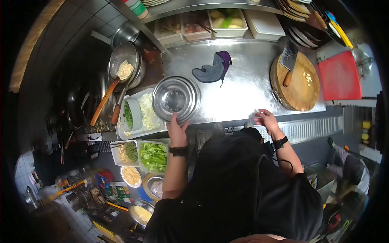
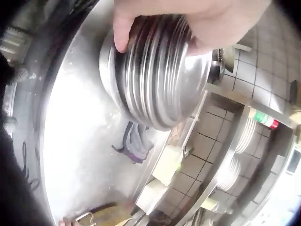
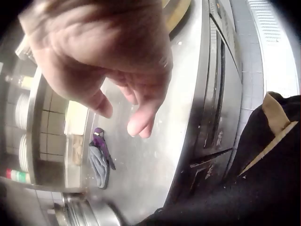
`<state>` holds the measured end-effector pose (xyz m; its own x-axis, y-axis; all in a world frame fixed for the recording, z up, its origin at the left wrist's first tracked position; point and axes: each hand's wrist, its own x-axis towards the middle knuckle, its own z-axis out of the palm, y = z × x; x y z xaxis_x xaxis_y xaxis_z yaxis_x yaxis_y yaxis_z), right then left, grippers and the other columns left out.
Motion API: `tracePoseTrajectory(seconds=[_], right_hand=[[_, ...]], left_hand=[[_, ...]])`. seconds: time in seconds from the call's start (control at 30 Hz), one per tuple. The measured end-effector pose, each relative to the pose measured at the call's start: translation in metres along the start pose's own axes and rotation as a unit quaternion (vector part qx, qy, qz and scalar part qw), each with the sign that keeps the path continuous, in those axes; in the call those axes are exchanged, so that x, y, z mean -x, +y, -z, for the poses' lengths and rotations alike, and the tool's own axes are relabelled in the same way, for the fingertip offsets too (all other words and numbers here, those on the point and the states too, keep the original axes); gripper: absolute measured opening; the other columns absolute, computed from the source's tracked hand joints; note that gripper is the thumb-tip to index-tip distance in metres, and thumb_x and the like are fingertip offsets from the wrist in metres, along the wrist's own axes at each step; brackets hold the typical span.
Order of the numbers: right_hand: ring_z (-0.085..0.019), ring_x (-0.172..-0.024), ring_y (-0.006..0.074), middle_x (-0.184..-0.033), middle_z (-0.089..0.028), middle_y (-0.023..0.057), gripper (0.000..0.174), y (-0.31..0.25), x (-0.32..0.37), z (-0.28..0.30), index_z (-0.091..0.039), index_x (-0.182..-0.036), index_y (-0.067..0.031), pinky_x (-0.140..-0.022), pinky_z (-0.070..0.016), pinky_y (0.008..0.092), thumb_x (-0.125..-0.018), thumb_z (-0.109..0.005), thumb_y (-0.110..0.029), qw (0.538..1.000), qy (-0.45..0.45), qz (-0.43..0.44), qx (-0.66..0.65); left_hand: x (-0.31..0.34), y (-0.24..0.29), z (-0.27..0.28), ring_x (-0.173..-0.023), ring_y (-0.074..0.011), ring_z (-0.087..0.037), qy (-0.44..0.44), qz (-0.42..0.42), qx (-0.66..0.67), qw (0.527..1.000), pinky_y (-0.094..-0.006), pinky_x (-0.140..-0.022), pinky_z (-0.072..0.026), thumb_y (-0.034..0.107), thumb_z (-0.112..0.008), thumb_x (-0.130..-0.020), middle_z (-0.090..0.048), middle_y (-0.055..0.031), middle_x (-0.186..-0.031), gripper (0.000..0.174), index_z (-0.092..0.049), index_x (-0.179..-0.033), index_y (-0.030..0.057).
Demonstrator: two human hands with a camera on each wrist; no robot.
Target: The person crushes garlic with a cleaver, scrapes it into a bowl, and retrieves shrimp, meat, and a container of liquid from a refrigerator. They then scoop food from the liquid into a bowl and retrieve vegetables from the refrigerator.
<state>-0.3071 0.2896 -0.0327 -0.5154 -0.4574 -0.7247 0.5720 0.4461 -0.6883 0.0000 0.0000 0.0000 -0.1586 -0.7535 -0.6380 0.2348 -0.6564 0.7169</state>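
A stack of nested steel bowls [image 1: 175, 95] is at the left end of the steel counter, overlapping a tray of cut vegetables in the head view. My left hand [image 1: 177, 131] grips the near side of the stack. In the left wrist view, the fingers [image 2: 123, 33] reach over one end of the bowls [image 2: 157, 80] and the thumb is at the other. Over the counter's front edge my right hand [image 1: 266, 120] hangs with loosely bent fingers [image 3: 141, 120] and holds nothing. A grey and purple cloth item [image 1: 213, 69] lies on the counter between the hands.
At the right, a cleaver [image 1: 289, 58] lies on a round wooden chopping block [image 1: 302, 91], beside a red board [image 1: 340, 77]. A strainer [image 1: 125, 60] and pans stand at the left. Lettuce [image 1: 153, 157] fills a tub near my left forearm. A shelf runs above the back.
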Motion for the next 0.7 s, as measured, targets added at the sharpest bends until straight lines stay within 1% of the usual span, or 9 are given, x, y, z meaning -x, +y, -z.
tracePoseTrajectory(seconds=[0.03,0.1,0.2,0.3,0.33,0.43,0.57,0.63,0.7], right_hand=[[-0.071,-0.085,0.0203,-0.111,-0.065,0.0148,0.044,0.0,0.006,0.002,-0.045,-0.135,0.0063,-0.065,-0.0575,0.0246,-0.098,-0.059,-0.014,1.0,0.011,0.006,-0.008],[-0.07,-0.085,0.0196,-0.11,-0.065,0.0143,0.043,0.007,0.005,0.006,-0.046,-0.134,0.0068,-0.065,-0.0571,0.0247,-0.098,-0.058,-0.014,1.0,0.021,0.013,-0.019],[-0.07,-0.084,0.0189,-0.109,-0.065,0.0135,0.043,0.015,0.013,0.01,-0.046,-0.134,0.0069,-0.065,-0.0568,0.0246,-0.098,-0.058,-0.013,0.999,0.039,0.011,-0.035],[-0.069,-0.084,0.0174,-0.107,-0.065,0.0116,0.043,0.018,0.012,0.003,-0.047,-0.133,0.0077,-0.064,-0.0557,0.024,-0.098,-0.059,-0.015,0.999,0.034,0.021,-0.021],[-0.069,-0.084,0.0174,-0.107,-0.065,0.0116,0.043,0.017,0.009,0.001,-0.047,-0.133,0.0077,-0.064,-0.0557,0.024,-0.098,-0.059,-0.015,0.999,0.036,0.024,-0.025],[-0.069,-0.086,0.0169,-0.108,-0.065,0.0119,0.044,0.011,0.001,-0.009,-0.047,-0.133,0.0073,-0.064,-0.0552,0.0241,-0.098,-0.06,-0.016,0.999,0.024,0.047,0.003],[-0.067,-0.093,0.0176,-0.112,-0.065,0.013,0.049,-0.007,-0.014,-0.039,-0.044,-0.139,0.0051,-0.073,-0.0556,0.027,-0.098,-0.059,-0.018,0.997,-0.019,0.077,0.023],[-0.065,-0.098,0.0182,-0.116,-0.063,0.0137,0.052,-0.014,-0.024,-0.06,-0.042,-0.141,0.0052,-0.078,-0.0556,0.0278,-0.098,-0.059,-0.018,0.992,-0.083,0.099,0.001],[-0.064,-0.099,0.0181,-0.116,-0.063,0.0133,0.052,-0.027,-0.027,-0.084,-0.042,-0.141,0.0054,-0.079,-0.0558,0.0278,-0.098,-0.059,-0.019,0.991,-0.104,0.086,-0.005]], left_hand=[[-0.014,0.003,0.004,-0.117,-0.0224,-0.054,0.001,0.003,-0.028,1.0,-0.0441,-0.084,-0.0553,0.022,-0.069,-0.088,-0.048,-0.0056,-0.138,0.062,-0.04,-0.143,0.0162],[-0.041,0.01,0.003,-0.101,-0.0223,-0.061,0.04,-0.005,-0.088,0.995,-0.0372,-0.073,-0.0573,0.017,-0.067,-0.086,-0.057,-0.0108,-0.12,0.044,-0.051,-0.124,0.002],[-0.063,0.028,-0.008,-0.081,-0.0207,-0.066,0.043,-0.02,-0.165,0.985,-0.0342,-0.059,-0.0578,0.012,-0.063,-0.084,-0.066,-0.0098,-0.093,0.022,-0.062,-0.102,-0.0015],[-0.091,0.047,-0.011,-0.074,-0.0205,-0.065,0.0,-0.025,-0.233,0.972,-0.0322,-0.055,-0.0553,0.009,-0.062,-0.081,-0.067,-0.0084,-0.088,0.02,-0.062,-0.097,-0.0018],[-0.095,0.051,-0.017,-0.069,-0.0194,-0.064,0.003,-0.034,-0.268,0.963,-0.0316,-0.052,-0.0528,0.008,-0.061,-0.078,-0.066,-0.0074,-0.081,0.017,-0.062,-0.093,-0.0003],[-0.109,0.052,-0.024,-0.065,-0.0189,-0.062,-0.002,-0.055,-0.346,0.936,-0.0322,-0.052,-0.051,0.007,-0.061,-0.077,-0.064,-0.0078,-0.079,0.019,-0.06,-0.094,0.001],[-0.093,0.037,-0.036,-0.064,-0.0177,-0.061,-0.045,-0.053,-0.391,0.918,-0.0319,-0.051,-0.0495,0.006,-0.062,-0.076,-0.063,-0.0074,-0.078,0.024,-0.057,-0.099,0.0015],[-0.084,0.024,-0.041,-0.063,-0.0169,-0.06,-0.067,-0.04,-0.407,0.91,-0.0309,-0.05,-0.0477,0.005,-0.063,-0.076,-0.062,-0.0073,-0.08,0.029,-0.055,-0.104,0.0001],[-0.077,0.01,-0.045,-0.066,-0.0185,-0.063,-0.092,-0.046,-0.419,0.902,-0.032,-0.053,-0.05,0.008,-0.067,-0.078,-0.064,-0.0091,-0.085,0.033,-0.056,-0.107,-0.0022]])
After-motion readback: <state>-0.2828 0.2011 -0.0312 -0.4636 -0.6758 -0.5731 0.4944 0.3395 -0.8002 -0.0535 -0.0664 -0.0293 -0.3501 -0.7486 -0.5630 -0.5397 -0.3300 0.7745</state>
